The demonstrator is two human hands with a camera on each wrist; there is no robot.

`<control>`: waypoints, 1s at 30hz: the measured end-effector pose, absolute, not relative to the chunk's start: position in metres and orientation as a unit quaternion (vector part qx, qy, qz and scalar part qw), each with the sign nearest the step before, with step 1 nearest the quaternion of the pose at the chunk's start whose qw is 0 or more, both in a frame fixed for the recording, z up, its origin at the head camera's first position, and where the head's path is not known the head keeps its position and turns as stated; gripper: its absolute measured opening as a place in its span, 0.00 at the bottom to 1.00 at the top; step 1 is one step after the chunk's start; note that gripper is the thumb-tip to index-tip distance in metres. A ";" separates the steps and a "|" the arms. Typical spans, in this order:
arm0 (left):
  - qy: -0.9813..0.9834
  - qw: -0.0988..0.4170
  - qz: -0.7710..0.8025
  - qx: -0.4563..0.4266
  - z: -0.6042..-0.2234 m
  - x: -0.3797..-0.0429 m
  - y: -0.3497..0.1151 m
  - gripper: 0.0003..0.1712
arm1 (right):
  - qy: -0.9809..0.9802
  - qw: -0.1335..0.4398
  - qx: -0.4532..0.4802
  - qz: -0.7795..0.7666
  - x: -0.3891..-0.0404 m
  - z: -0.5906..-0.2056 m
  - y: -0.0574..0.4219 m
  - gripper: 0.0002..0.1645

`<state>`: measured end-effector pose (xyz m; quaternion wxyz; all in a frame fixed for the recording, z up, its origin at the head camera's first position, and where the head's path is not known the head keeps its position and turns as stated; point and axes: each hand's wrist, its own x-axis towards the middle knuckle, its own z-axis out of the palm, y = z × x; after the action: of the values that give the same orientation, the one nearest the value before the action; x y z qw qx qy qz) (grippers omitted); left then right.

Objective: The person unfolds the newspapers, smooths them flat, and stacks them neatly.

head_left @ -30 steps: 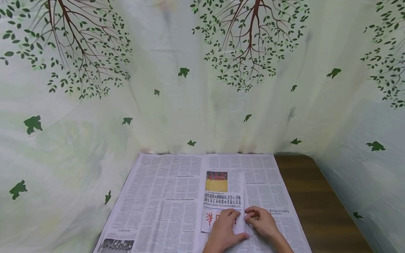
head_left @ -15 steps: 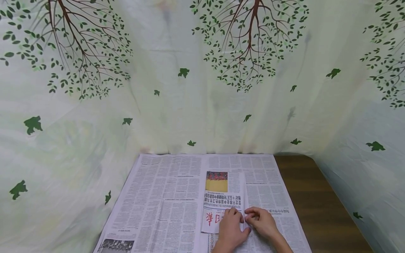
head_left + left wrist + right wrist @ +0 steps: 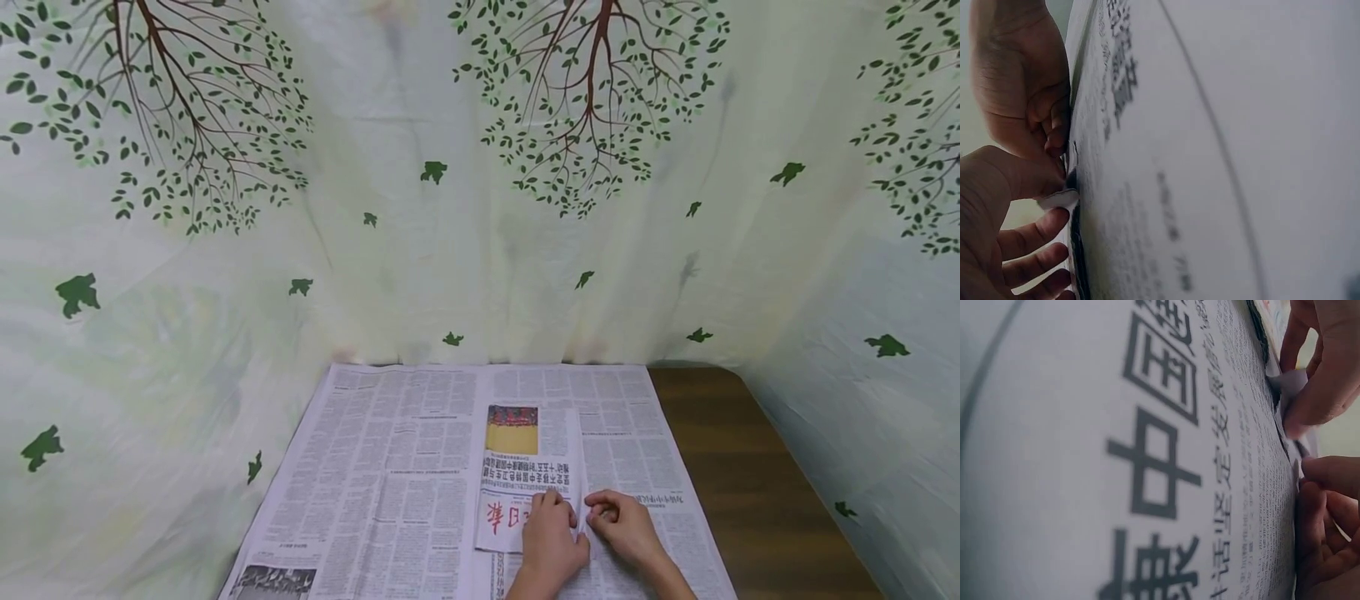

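A folded newspaper (image 3: pixel 517 475), with a colour photo and red characters upside down on it, lies on the spread newspaper sheets. My left hand (image 3: pixel 553 537) is over its near right corner. In the left wrist view, the left thumb and index finger pinch a small raised flap of paper (image 3: pixel 1060 200) at the edge. My right hand (image 3: pixel 626 529) is at the right edge of the folded newspaper, with its thumb and index finger pinching the paper edge in the right wrist view. The hands are close together, and the left one hides part of the red characters.
Newspaper sheets (image 3: pixel 390 467) cover most of the table. A strip of dark brown wood (image 3: pixel 765 483) shows on the right. A pale curtain (image 3: pixel 510 275) printed with trees and leaves hangs behind and along both sides.
My left hand has slid right across the folded newspaper to its right edge and its fingers have drawn together, uncovering more red characters. The right hand has barely moved.
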<state>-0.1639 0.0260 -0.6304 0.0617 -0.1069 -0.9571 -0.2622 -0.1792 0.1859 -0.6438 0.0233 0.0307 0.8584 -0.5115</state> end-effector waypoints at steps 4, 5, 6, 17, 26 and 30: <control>-0.953 0.088 -0.272 -0.104 -0.633 -0.163 0.026 0.15 | 0.858 0.020 0.031 -0.513 -0.177 -0.644 0.186 0.12; -0.952 0.094 -0.272 -0.105 -0.634 -0.163 0.026 0.16 | 0.860 0.017 0.030 -0.510 -0.177 -0.644 0.186 0.13; -0.952 0.100 -0.271 -0.106 -0.635 -0.163 0.027 0.16 | 0.862 0.015 0.030 -0.506 -0.177 -0.645 0.186 0.13; -0.955 0.125 -0.253 -0.092 -0.636 -0.168 0.031 0.11 | 0.881 -0.002 0.023 -0.473 -0.176 -0.643 0.183 0.15; -0.952 0.134 -0.256 -0.099 -0.634 -0.170 0.026 0.11 | 0.876 -0.016 0.055 -0.479 -0.176 -0.647 0.182 0.23; -0.948 0.139 -0.267 -0.100 -0.632 -0.169 0.024 0.10 | 0.878 -0.009 0.056 -0.476 -0.175 -0.646 0.180 0.22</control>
<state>-0.1687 0.0236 -0.6321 0.1394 -0.1001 -0.9484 -0.2667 -0.1754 0.1797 -0.6455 -0.0093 0.0558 0.8776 -0.4761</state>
